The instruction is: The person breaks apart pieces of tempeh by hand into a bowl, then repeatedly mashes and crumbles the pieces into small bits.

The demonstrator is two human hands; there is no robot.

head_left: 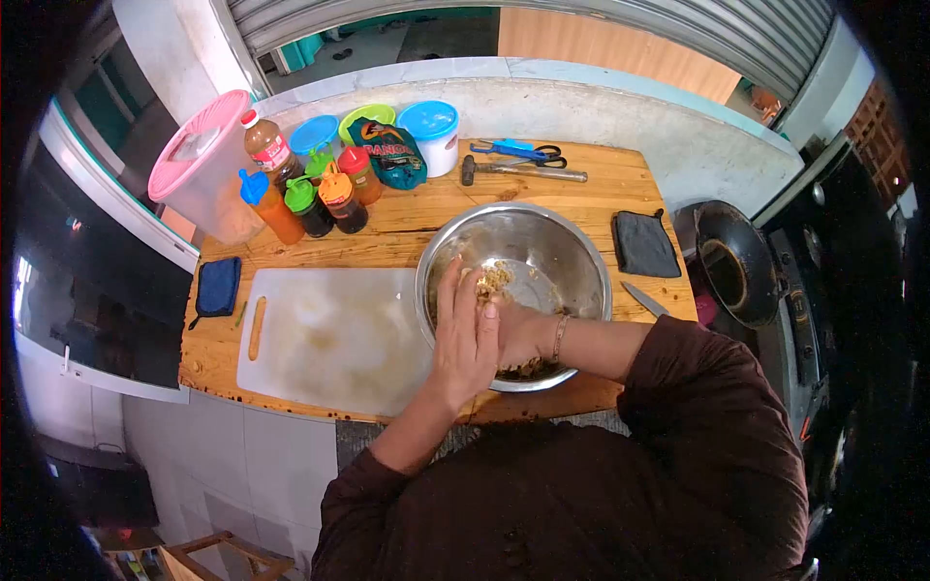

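Note:
A large steel bowl (581, 261) stands on the wooden table, with a crumbly brown and pale mixture (494, 279) inside. My left hand (465, 339) reaches over the bowl's near left side, its fingers stretched out and resting against my right hand. Inside the bowl is my right hand (519, 334), a bracelet on its wrist; its fingers are mostly hidden behind the left hand, and what they hold cannot be made out. Left of the bowl lies a stained white cutting board (329, 339), its edge reaching the bowl.
Sauce bottles (308, 205), lidded tubs (429, 136) and a green packet (389, 155) stand at the back left. A hammer (523, 171) and blue-handled scissors (518, 150) lie behind the bowl. Right of it are a knife (643, 297) and dark cloth (645, 244); a wok (738, 261) sits beyond.

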